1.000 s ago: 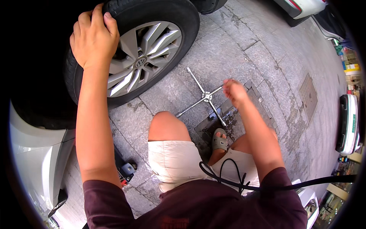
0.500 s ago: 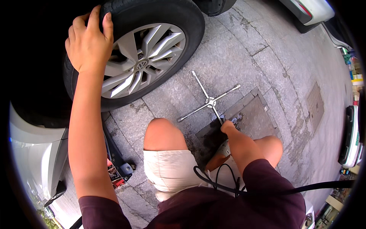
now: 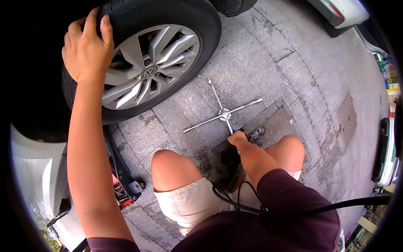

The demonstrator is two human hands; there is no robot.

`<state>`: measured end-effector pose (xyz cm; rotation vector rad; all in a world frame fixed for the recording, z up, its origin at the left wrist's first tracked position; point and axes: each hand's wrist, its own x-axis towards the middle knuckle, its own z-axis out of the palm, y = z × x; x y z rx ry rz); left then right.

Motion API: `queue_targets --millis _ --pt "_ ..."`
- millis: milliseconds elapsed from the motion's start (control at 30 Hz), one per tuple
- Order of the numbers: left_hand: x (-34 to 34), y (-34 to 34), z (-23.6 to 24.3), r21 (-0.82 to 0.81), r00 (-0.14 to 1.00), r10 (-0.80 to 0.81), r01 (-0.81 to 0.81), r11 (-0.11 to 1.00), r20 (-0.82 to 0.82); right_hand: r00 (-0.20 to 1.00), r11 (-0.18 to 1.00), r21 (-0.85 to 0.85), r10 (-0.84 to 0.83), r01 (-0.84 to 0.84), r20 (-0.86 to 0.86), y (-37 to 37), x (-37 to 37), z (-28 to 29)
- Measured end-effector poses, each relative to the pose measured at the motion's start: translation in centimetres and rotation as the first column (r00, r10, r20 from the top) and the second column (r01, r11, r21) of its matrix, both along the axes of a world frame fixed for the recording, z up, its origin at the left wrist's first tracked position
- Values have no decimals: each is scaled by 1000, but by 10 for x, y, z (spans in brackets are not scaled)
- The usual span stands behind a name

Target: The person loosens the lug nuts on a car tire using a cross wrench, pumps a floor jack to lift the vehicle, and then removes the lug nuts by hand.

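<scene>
My left hand (image 3: 89, 48) rests on the tread at the top left of a car tire (image 3: 205, 46), its fingers apart and reaching over the rubber. The tire carries a silver spoked wheel rim (image 3: 138, 46). My right hand (image 3: 237, 138) is closed around the near arm of a chrome four-way lug wrench (image 3: 222, 114). The other arms of the wrench spread out over the paving to the right of the wheel. My right fingers are partly hidden by the back of the hand.
Grey stone paving (image 3: 268, 80) surrounds me, with a metal-framed cover (image 3: 273, 126) near my right knee. Beside my left forearm stands a black and red jack-like device (image 3: 126, 189). A black cable (image 3: 327, 206) crosses my lap. Another car (image 3: 340, 12) is at the upper right.
My right hand has shifted left and slightly up with the lug wrench, which has turned a little. My left hand stays on the tire while the view moves slightly.
</scene>
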<state>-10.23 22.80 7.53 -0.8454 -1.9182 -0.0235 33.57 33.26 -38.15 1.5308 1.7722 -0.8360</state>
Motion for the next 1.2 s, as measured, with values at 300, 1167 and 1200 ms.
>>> queue_targets --millis 300,1167,1200 --pt "5 -6 0 47 998 4 -7 999 66 705 838 -478 -506 266 -496 -70 -58 123" --pt "253 -98 -235 449 -73 -489 -298 842 869 579 348 -921 -720 -176 -382 -79 -11 200" --pt "262 -88 -241 459 -146 -536 -365 810 831 575 338 -926 -729 -167 -370 -76 -10 198"
